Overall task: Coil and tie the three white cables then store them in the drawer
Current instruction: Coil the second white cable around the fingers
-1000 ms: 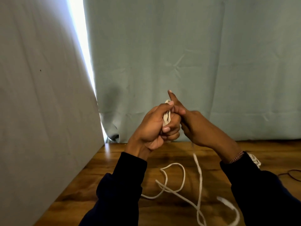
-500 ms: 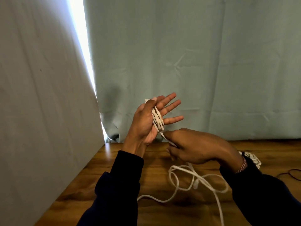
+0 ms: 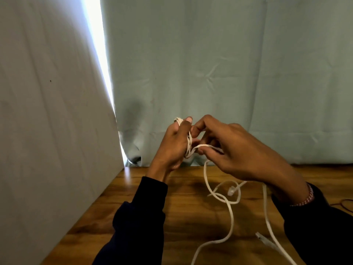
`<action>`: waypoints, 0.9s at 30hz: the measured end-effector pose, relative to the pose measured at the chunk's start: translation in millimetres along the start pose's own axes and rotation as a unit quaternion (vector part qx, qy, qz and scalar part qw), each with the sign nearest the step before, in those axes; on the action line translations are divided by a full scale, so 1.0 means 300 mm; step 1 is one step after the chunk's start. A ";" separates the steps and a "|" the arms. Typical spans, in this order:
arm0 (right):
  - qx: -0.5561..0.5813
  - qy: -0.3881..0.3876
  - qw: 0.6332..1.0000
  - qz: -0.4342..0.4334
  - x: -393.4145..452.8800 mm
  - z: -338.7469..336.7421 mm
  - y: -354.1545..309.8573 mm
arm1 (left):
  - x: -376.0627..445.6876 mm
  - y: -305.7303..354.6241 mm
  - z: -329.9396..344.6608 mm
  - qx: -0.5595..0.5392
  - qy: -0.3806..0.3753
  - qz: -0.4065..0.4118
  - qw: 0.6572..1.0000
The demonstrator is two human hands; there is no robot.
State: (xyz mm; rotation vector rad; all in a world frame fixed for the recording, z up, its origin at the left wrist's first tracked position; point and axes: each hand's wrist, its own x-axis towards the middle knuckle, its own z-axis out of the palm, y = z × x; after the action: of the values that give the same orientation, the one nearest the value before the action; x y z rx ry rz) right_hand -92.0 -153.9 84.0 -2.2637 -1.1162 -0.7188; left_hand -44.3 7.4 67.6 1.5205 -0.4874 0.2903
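Observation:
I hold both hands up above the wooden table [image 3: 183, 222]. Several turns of a white cable [image 3: 231, 213] are wound around my left hand [image 3: 174, 144], whose thumb presses on the coil [image 3: 189, 144]. My right hand [image 3: 235, 150] pinches the free strand just right of the coil. From there the cable hangs down and lies in loose loops on the table, with a plug end [image 3: 262, 238] near the lower right. No drawer is in view.
A pale green curtain [image 3: 219, 73] hangs behind the table. A grey fabric panel [image 3: 47, 131] closes the left side, with a bright gap between the two. A thin dark cord [image 3: 346, 204] lies at the right edge.
My right hand rose from the table up to the coil, bringing the free strand with it. The fingers of my left hand, spread before, are now hidden behind the hand. The loops on the table have shifted.

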 end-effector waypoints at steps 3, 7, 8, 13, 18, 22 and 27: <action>-0.092 0.102 0.989 -0.056 0.018 0.023 0.048 | -0.009 0.010 0.000 0.043 -0.050 0.007 0.998; -0.216 0.180 0.953 -0.116 0.034 0.046 0.105 | 0.001 0.004 -0.015 0.041 -0.087 -0.031 0.995; -0.235 0.187 0.944 -0.135 0.034 0.045 0.122 | 0.002 0.005 -0.016 0.047 -0.094 -0.041 0.994; -0.267 0.161 0.929 -0.199 0.035 0.057 0.167 | 0.000 0.015 -0.030 0.051 -0.165 -0.078 0.982; -0.288 0.196 0.915 -0.201 0.036 0.063 0.188 | -0.006 0.024 -0.063 0.034 -0.207 -0.081 0.974; -0.327 0.248 0.896 -0.169 0.030 0.080 0.218 | -0.005 0.008 -0.056 -0.003 -0.264 -0.105 0.959; -0.208 0.240 0.947 -0.051 0.033 0.103 0.235 | 0.000 -0.002 -0.051 -0.100 -0.317 -0.118 0.936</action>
State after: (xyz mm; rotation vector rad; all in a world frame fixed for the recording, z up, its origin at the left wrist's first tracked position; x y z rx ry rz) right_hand -21.7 -166.0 53.2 -2.1730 -0.9044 -1.5760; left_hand -42.3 22.5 67.4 1.4349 -0.8037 -0.4467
